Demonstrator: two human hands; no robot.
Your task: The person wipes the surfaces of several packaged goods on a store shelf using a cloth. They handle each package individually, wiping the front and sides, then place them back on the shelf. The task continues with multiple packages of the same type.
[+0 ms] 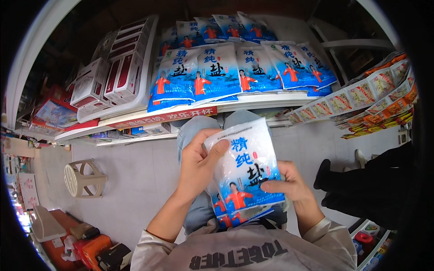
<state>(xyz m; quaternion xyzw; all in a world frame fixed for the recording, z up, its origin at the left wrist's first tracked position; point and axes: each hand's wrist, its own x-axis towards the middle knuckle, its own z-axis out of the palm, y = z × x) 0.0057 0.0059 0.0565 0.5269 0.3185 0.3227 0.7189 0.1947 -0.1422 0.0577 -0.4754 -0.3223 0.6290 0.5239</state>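
My left hand (202,159) grips the upper left edge of a blue and white plastic bag of salt (251,162), its thumb on the front. The lower right side of the same bag is held by my right hand (288,183), thumb across the front. More such bags (225,220) lie under it, over my lap; how many is hidden. In front of me, rows of matching salt bags (217,71) lean on a white shelf (257,101).
Left of the bags, a white plastic tray (151,57) holds boxes (123,74). Sachet strips (349,95) hang at the right. A beige plastic stool (84,178) stands on the floor at left. Another person's dark-clothed legs (369,186) are at right. Packages (96,247) lie at lower left.
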